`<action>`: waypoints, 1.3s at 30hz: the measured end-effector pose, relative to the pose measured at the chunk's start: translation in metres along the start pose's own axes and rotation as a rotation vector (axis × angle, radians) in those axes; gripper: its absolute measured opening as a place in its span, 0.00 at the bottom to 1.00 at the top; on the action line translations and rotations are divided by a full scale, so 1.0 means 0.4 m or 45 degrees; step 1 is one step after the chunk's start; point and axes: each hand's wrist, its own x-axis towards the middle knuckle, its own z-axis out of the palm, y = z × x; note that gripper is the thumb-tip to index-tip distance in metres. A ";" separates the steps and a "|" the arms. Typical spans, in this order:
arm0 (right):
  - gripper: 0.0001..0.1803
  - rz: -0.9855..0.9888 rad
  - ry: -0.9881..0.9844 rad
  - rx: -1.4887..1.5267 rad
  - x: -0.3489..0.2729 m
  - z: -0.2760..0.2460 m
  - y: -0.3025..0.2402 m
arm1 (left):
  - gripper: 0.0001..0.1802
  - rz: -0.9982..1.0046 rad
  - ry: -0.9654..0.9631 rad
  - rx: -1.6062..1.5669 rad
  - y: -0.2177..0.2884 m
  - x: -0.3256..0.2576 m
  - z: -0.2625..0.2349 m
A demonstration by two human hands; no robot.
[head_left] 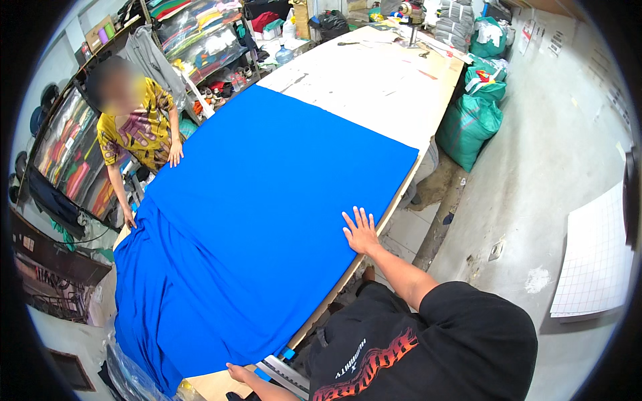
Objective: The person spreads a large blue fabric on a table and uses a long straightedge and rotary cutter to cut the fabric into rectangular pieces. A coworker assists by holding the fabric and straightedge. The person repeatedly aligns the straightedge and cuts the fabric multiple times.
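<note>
A large sheet of blue fabric [281, 174] covers the near part of a long table, smooth in the middle and far part, bunched in folds at the lower left. My right hand [361, 232] lies flat on it near the right edge, fingers spread. At the fabric's near edge, my left hand [239, 371] pinches the cloth; its fingertips are partly hidden. Across the table a person in a yellow patterned shirt rests one hand [175, 153] on the fabric's left edge. That person's other hand [129, 218] is at the folds.
The pale tabletop [368, 87] extends beyond the fabric, with scissors [424, 55] on it. Green sacks [470, 130] stand along the right side by the wall. Shelves of wrapped cloth [200, 40] line the back left. A metal rail [284, 375] lies by my left forearm.
</note>
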 end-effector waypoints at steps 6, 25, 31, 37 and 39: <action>0.34 -0.002 0.004 -0.005 -0.001 0.005 -0.002 | 0.34 -0.004 0.006 -0.067 -0.005 -0.002 -0.005; 0.37 -0.086 0.162 -0.213 0.040 0.109 0.054 | 0.26 0.264 1.049 -0.082 -0.027 -0.125 -0.099; 0.35 -0.098 0.055 -0.192 0.028 0.081 0.023 | 0.28 -0.113 0.894 0.060 -0.033 -0.226 -0.124; 0.35 -0.114 0.072 -0.207 0.039 0.086 0.038 | 0.28 -0.122 0.871 0.012 0.000 -0.233 -0.116; 0.35 -0.120 0.073 -0.184 0.039 0.085 0.033 | 0.28 -0.049 0.963 0.088 -0.001 -0.224 -0.121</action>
